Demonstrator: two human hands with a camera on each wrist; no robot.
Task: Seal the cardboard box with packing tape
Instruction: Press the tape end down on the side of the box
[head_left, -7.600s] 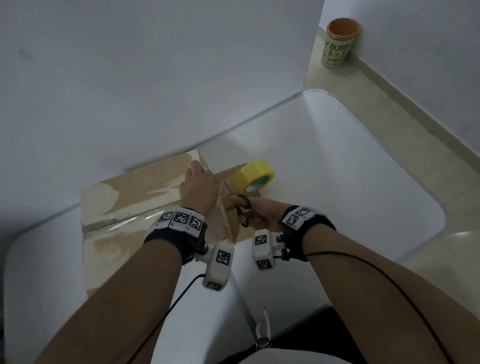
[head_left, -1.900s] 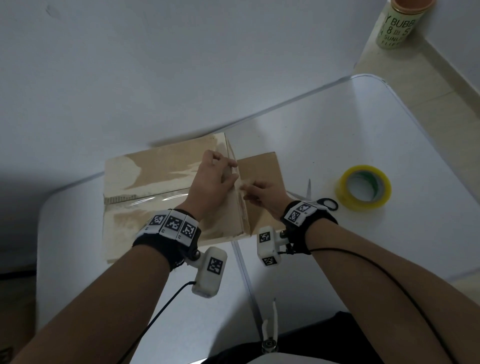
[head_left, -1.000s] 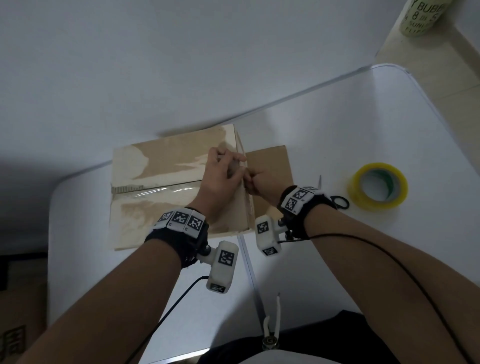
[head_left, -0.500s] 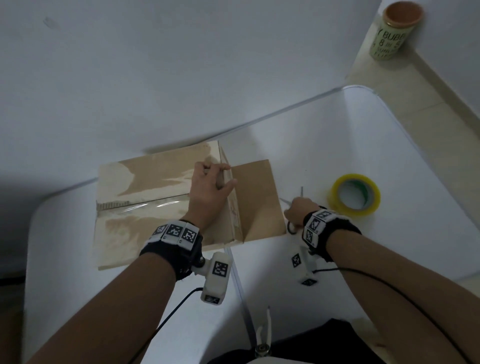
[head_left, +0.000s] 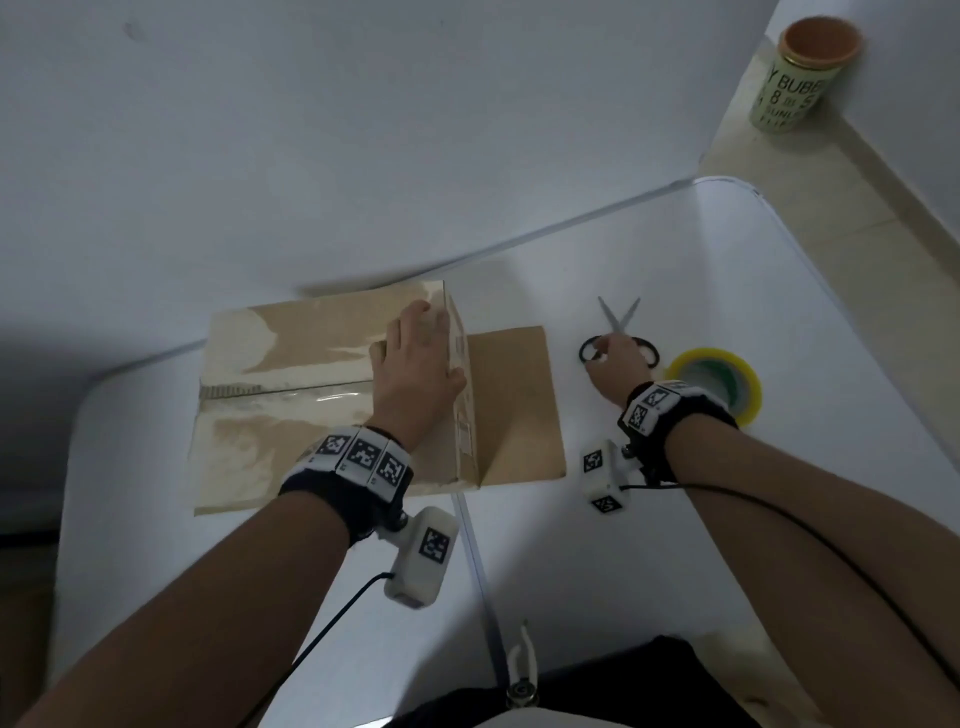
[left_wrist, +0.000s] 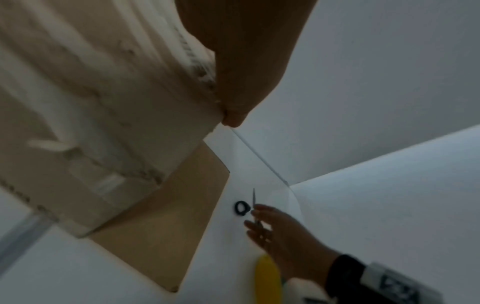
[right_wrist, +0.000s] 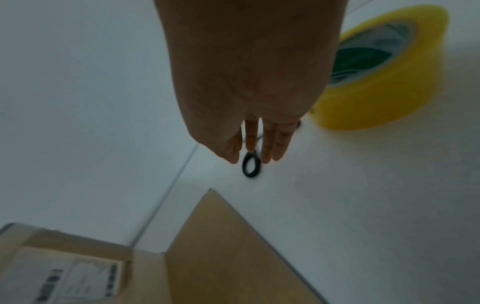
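Note:
The cardboard box lies on the white table, with clear tape along its top seam. One brown flap lies flat on the table at the box's right side. My left hand presses flat on the top near the right edge, thumb at the corner. My right hand reaches over the black-handled scissors, its straight fingers touching the handles; the blades stand apart in a V. The yellow tape roll lies flat just right of that wrist. The right wrist view shows one handle ring below the fingertips.
A white wall runs close behind the box. A pale green can with an orange lid stands on the floor past the table's far right corner. A shipping label is on the box's right side.
My right hand left the box edge and went right to the scissors. The scissor blades now stand apart. My left hand stays pressed on the box top.

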